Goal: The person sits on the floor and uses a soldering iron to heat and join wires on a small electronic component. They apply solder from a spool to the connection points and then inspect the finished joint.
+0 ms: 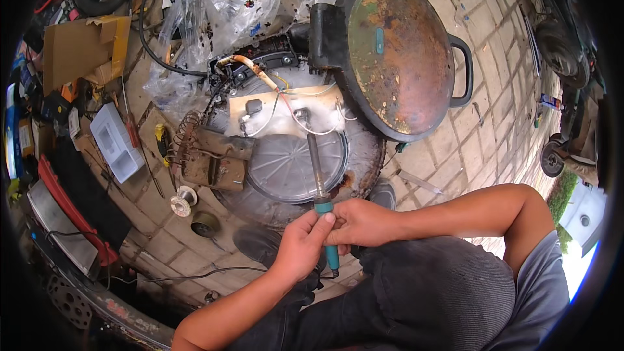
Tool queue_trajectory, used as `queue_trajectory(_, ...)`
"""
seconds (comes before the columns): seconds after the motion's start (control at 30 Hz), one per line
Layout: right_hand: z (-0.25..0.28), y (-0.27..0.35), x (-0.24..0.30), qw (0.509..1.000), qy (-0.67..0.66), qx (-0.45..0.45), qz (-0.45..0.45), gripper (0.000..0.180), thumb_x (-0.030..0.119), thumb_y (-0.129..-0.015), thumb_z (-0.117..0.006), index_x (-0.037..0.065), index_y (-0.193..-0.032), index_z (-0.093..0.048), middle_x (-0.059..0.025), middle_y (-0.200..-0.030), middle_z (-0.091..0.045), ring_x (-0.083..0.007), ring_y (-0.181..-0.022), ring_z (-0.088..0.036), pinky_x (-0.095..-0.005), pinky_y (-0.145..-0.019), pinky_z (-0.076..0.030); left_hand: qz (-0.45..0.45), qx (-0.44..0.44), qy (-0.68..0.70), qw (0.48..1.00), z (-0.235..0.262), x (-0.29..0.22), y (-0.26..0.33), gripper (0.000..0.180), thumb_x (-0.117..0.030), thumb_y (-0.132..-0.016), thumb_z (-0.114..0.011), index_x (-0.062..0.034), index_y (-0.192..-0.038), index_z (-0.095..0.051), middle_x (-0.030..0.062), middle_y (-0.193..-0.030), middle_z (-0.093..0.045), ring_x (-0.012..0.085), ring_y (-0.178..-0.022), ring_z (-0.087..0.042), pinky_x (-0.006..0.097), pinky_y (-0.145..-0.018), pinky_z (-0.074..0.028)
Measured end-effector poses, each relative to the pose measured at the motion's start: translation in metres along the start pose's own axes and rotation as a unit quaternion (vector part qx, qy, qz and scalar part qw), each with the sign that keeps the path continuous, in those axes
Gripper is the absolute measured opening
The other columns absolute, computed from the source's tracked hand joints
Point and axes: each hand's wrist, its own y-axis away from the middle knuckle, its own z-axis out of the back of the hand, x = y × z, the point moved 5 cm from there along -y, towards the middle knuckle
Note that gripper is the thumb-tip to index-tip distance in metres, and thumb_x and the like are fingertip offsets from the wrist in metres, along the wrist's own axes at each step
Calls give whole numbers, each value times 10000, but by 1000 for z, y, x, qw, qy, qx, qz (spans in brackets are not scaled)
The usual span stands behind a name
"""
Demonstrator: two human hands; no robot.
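Both hands meet on the teal handle of a soldering iron (320,182): the left hand (300,244) is closed around the handle from below, and the right hand (361,222) is closed over it from the other side, which looks like a way of steadying the long shaft. The tip points away from the person, over the grey round plate (286,172) of an opened electric pan (292,156), toward the white wires (305,123) on a pale board just beyond. The pan's rusty lid (396,52) is swung back on its hinge, leaving the inside exposed. A heating coil on a rusted bracket (208,156) lies at the pan's left edge, with a solder spool (184,201) near it. Everything sits on a brick-paved floor (468,149) outdoors, crowded with cardboard (81,45), clear plastic bags (227,6), a white plastic box (117,143) and screwdrivers (140,140).
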Motion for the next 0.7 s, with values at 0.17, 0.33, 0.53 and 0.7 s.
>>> queue_trajectory(0.17,12,-3,4,1000,3,-3,13,284,200,-931,-684,-51,-1050,-626,-95,-851,-700,-128,-684,-669,-261,-617,-556,-22,-5,-9,1000,-3,-8,-9,275,-235,-1039,-541,19,-1117,-613,89,-971,-691,152,-807,-679,283,-713,-558)
queue_trajectory(0.33,14,-6,1,1000,-21,11,19,272,192,-932,-675,-46,-1053,-623,-95,-860,-702,-126,-688,-667,-262,-617,-555,-13,-17,-4,1000,-2,-3,-11,286,-241,-1043,-537,21,-1121,-622,79,-945,-689,134,-790,-663,276,-699,-546)
queue_trajectory(0.53,15,-2,4,1000,-9,1,7,273,193,-924,-673,-46,-1045,-622,-90,-867,-703,-126,-694,-669,-265,-618,-557,-13,-39,-50,998,-3,-3,-10,293,-266,-1038,-546,4,-1114,-628,60,-972,-686,121,-818,-653,270,-714,-541)
queue_trajectory(0.7,17,0,0,1000,-1,-4,8,288,218,-919,-678,-40,-1035,-621,-83,-858,-697,-127,-703,-675,-269,-626,-560,-20,-36,-29,999,-10,-6,-8,295,-280,-1037,-551,-7,-1106,-640,43,-986,-682,95,-828,-629,252,-717,-517)
